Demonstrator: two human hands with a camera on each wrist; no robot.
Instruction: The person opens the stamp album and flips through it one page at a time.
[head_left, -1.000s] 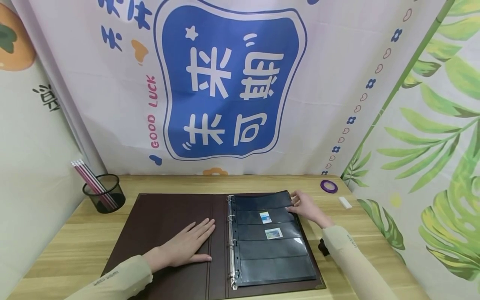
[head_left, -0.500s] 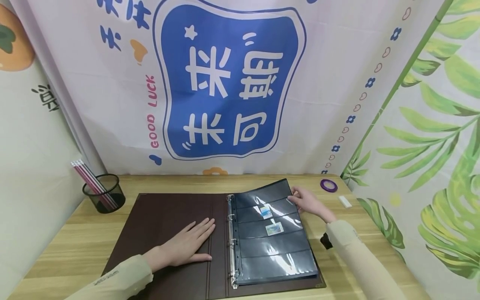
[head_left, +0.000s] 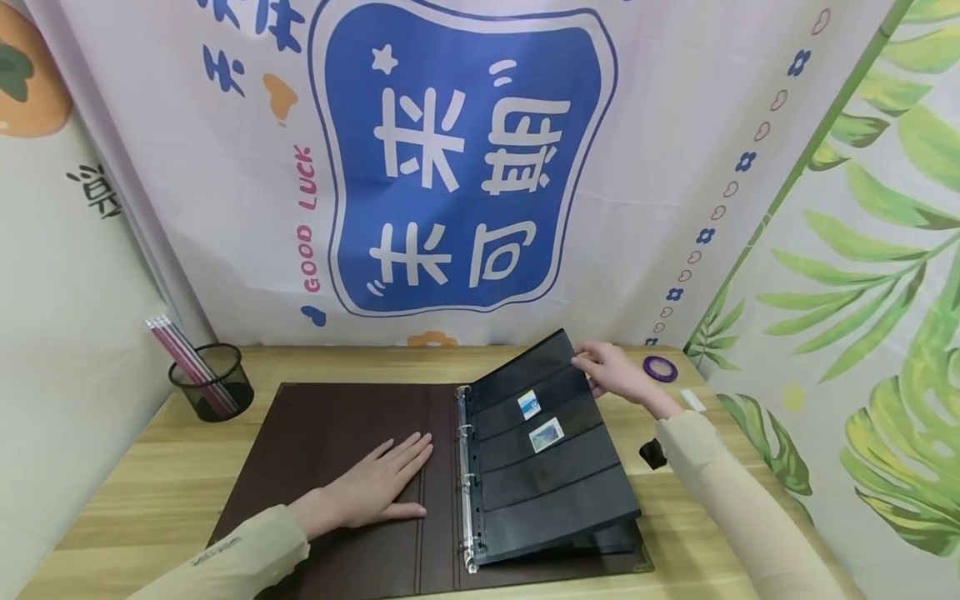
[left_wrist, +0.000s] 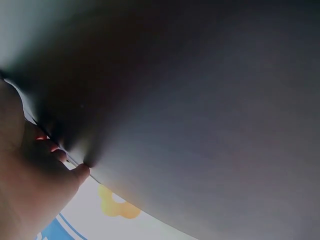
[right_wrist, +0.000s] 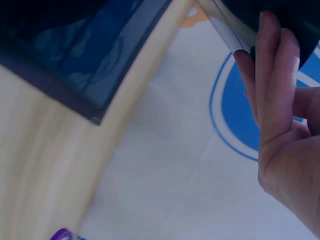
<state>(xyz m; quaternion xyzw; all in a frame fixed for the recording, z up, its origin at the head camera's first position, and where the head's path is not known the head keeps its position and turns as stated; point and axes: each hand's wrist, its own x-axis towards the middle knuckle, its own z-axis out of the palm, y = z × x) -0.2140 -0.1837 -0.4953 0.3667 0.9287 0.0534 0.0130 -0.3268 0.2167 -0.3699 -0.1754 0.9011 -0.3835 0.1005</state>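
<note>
A dark brown ring binder (head_left: pixel 337 425) lies spread on the wooden table. Its metal rings (head_left: pixel 466 450) hold black pocket pages. On the left inside cover my left hand (head_left: pixel 371 483) rests flat, fingers extended; the left wrist view shows the same hand (left_wrist: pixel 45 175) against the dark cover (left_wrist: pixel 200 150). My right hand (head_left: pixel 615 371) pinches the right edge of the top black page (head_left: pixel 555 483), near its upper corner. That page is raised and tilted, with other dark pages under it. Two small stamps, one upper (head_left: pixel 528 405) and one lower (head_left: pixel 547 435), sit in its pockets.
A black mesh cup (head_left: pixel 213 383) with several pencils (head_left: pixel 183 354) stands at the back left. To the right are a purple tape roll (head_left: pixel 660 368), a white eraser-like block (head_left: pixel 692 400) and a small black object (head_left: pixel 652 454). Printed curtains hang behind the table.
My right hand has lifted the black page's right edge upward off the pages below, tilting it toward the rings. The left hand has stayed flat on the cover.
</note>
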